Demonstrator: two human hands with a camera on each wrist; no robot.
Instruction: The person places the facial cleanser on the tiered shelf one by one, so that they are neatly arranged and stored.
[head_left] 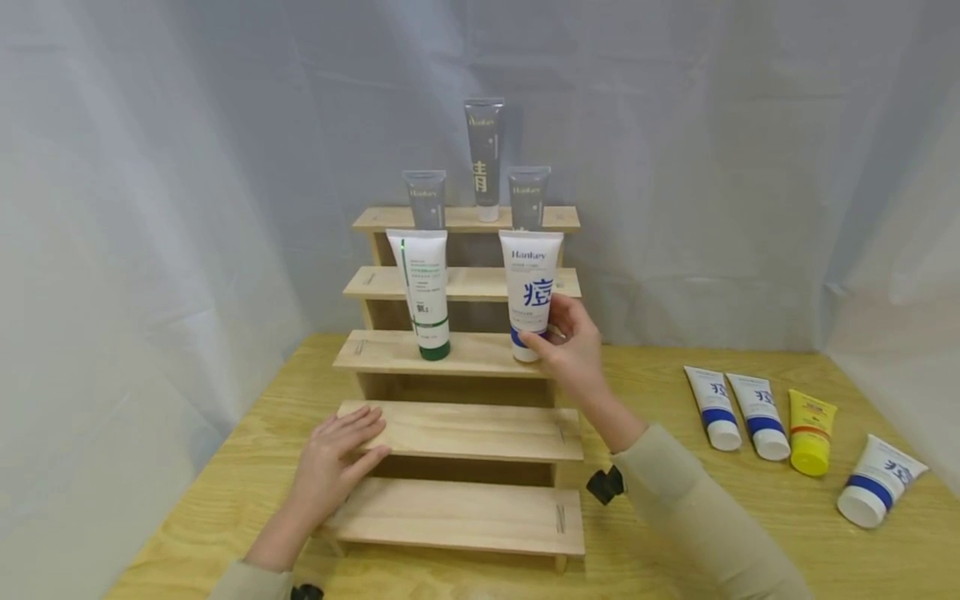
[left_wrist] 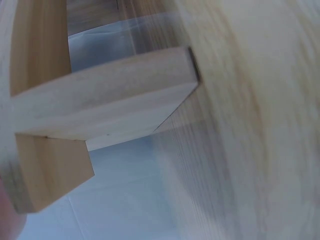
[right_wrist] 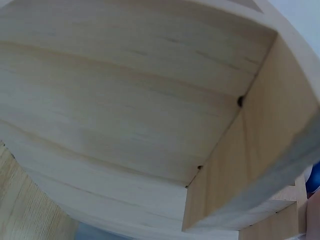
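Observation:
My right hand (head_left: 576, 350) grips the lower part of a white squeeze tube (head_left: 528, 271) with a blue band, thumb in front. The tube stands upright, cap down, at the right of the middle step of a wooden stepped stand (head_left: 472, 429). To its left on that step is a white tube with a green cap (head_left: 427, 287). My left hand (head_left: 333, 458) rests with straight fingers on the left end of the second-lowest step. In the right wrist view, a step's underside (right_wrist: 115, 95) fills most of the picture, with the blue band (right_wrist: 313, 179) at the right edge.
Three grey tubes (head_left: 485, 154) stand on the upper steps. On the table (head_left: 660, 517) to the right lie a yellow tube (head_left: 812, 425) and three white tubes with blue bands (head_left: 877, 479). A pale curtain (head_left: 675, 167) hangs behind.

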